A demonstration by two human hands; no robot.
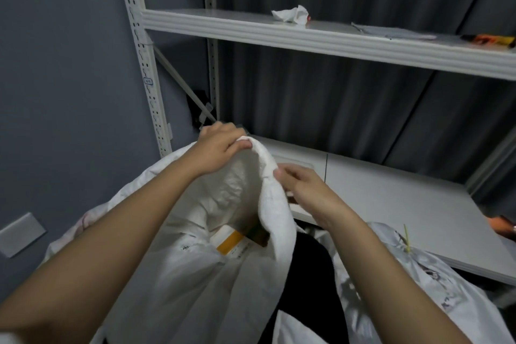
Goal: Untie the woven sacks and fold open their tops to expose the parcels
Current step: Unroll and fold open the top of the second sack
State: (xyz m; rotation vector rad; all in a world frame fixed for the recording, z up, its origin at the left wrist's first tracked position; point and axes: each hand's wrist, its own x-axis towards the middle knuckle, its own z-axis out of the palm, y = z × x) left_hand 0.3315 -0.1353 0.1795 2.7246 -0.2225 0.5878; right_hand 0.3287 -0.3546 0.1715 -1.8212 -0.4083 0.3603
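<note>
A white woven sack (195, 274) stands open in front of me, its rolled rim (275, 204) raised. My left hand (220, 145) grips the far top of that rim. My right hand (304, 190) pinches the rim lower on its right side. Inside the mouth lie parcels: a white and yellow box (230, 241) and a dark packet beside it. A second white sack (418, 274) sits at the right, its top still tied with a yellow-green tie (407, 240).
A white metal rack stands ahead, with an upper shelf (321, 33) holding crumpled paper (291, 14) and flat items. Its lower shelf (391, 198) lies just behind the sacks. The rack's upright post (142, 58) is at the left, by a grey wall. A dark gap separates the two sacks.
</note>
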